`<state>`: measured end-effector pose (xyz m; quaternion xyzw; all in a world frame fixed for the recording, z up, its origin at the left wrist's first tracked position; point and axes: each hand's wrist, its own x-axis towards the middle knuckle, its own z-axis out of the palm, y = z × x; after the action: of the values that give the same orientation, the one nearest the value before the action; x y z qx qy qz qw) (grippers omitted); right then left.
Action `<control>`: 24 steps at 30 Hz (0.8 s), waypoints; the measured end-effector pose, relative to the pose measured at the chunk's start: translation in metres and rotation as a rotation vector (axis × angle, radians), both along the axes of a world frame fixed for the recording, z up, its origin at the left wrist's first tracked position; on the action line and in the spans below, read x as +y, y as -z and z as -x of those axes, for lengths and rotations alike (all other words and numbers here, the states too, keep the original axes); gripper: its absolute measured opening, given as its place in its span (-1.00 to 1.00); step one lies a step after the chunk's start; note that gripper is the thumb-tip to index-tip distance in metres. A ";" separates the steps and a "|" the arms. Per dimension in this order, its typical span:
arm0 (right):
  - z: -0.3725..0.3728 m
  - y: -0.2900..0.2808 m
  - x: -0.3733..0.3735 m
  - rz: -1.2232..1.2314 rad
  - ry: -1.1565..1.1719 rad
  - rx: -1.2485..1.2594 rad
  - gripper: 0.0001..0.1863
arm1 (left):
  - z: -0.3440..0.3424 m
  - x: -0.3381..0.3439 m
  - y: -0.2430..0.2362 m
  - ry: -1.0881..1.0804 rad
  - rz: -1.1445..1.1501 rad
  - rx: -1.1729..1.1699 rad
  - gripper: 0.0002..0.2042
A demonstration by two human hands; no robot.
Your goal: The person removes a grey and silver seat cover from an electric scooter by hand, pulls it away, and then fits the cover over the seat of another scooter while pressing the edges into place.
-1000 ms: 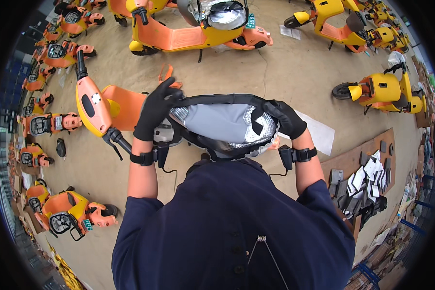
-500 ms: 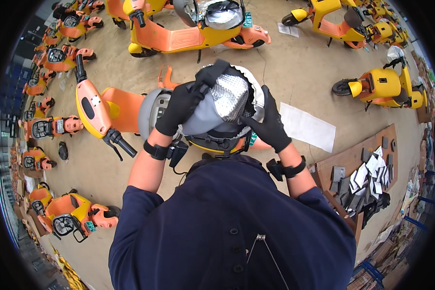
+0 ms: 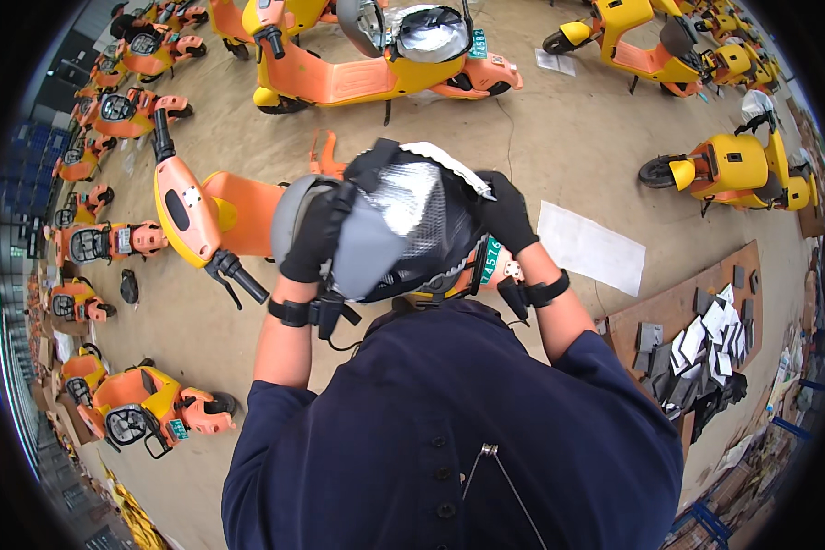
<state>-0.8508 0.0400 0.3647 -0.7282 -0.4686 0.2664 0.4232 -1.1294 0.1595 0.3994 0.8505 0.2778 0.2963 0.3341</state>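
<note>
Beige concrete floor point(image 3: 573, 174) extends across the head view, with orange-and-yellow scooters point(image 3: 133, 115) parked in a row along the left side. One large orange-and-yellow scooter point(image 3: 357, 78) stands side-on at the far centre, and a yellow scooter point(image 3: 729, 165) stands at the far right.

Centre position: an orange-and-yellow scooter with black handlebar grips point(image 3: 245, 209) stands directly ahead of the person, handlebar to the left, green rear plate point(image 3: 491, 261) to the right. Its rounded grey seat point(image 3: 290, 220) is tilted up, just left of the work.

Workpiece: a soft silver-foil liner with a smooth grey panel and dark rim point(image 3: 411, 206) is located above the rear part of this scooter, between the two hands. Contact between liner and scooter cannot be determined.

Left hand point(image 3: 313, 236), black-gloved: fingers curled closed on the left edge of the liner; fingertips partly hidden.

Right hand point(image 3: 507, 213), black-gloved: fingers bent and closed on the right rim, at the end of its white edge strip point(image 3: 454, 165); thumb not discernible.

Surroundings: an orange bracket-shaped part point(image 3: 325, 156) lies beyond the seat. White rectangular sheet point(image 3: 591, 247) lies right of the right hand. Farther right, a brown flat board point(image 3: 655, 308) carries a pile of grey and white flat pieces point(image 3: 706, 344).
</note>
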 end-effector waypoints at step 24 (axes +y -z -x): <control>-0.005 -0.071 -0.006 0.168 -0.643 0.756 -0.75 | -0.094 -0.006 -0.067 0.668 0.458 0.328 -0.69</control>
<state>-0.8460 0.0337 0.4353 -0.4309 -0.4602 0.6654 0.3998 -1.0358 0.1531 0.4669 0.8335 0.0955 -0.0362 0.5430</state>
